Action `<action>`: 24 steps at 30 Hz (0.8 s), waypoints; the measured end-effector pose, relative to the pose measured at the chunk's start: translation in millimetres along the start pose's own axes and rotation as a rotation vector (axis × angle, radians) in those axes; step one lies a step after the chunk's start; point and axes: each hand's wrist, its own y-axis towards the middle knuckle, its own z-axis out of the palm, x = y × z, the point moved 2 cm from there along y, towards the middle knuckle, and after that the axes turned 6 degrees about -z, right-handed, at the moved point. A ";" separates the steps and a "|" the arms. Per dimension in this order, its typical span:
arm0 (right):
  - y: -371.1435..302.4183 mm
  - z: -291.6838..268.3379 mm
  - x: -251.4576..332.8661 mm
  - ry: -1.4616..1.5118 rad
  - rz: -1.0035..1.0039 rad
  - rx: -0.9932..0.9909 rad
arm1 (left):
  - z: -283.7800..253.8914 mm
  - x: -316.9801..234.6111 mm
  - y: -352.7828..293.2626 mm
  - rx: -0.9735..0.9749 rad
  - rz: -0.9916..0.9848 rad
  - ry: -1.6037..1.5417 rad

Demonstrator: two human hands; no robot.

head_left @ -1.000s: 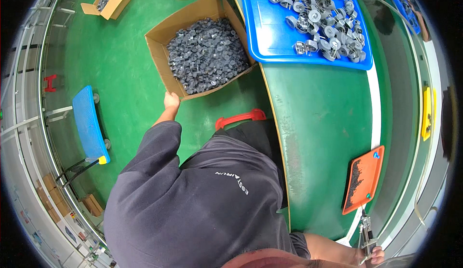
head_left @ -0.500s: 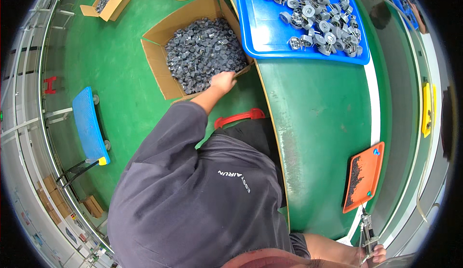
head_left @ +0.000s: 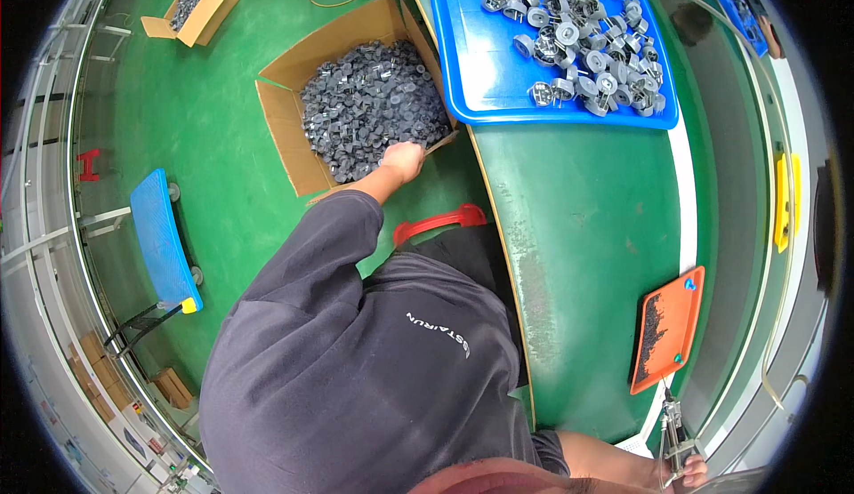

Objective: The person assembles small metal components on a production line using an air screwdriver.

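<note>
My left hand (head_left: pixel 405 161) is closed at the near edge of an open cardboard box (head_left: pixel 283 129), its fingers on the flap. Heaped inside the box are many small round grey parts (head_left: pixel 369 103) with metal bits. Far to the lower right, my right hand (head_left: pixel 694 471) is wrapped round a slim metal tool (head_left: pixel 676 427) with a thin tip and cables or hoses. Just beyond that tip, an orange tray (head_left: pixel 683 316) on the green bench (head_left: pixel 587 227) holds a strip of small black pieces (head_left: pixel 652 325), too small to name.
A blue tray (head_left: pixel 480 58) of similar grey parts stands at the bench's far end. Under the bench edge shows a red stool (head_left: pixel 440 221). A blue trolley (head_left: pixel 165 240) and a smaller cardboard box (head_left: pixel 213 14) stand on the floor to the left. Yellow holder (head_left: pixel 786 200) at right.
The whole view has shifted slightly. My left hand stays at the box's near edge, and my right hand stays on the metal tool.
</note>
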 end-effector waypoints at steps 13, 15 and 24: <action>2.1 2.4 3.5 0.015 0.067 0.128 | 2.4 6.1 -2.9 0.021 -0.037 0.074; 3.3 2.2 5.2 0.034 0.052 0.156 | 2.4 5.8 -0.1 0.012 -0.059 0.074; -9.1 21.0 1.8 0.468 -0.189 -0.065 | 1.1 -17.7 -12.1 0.201 -0.258 -0.031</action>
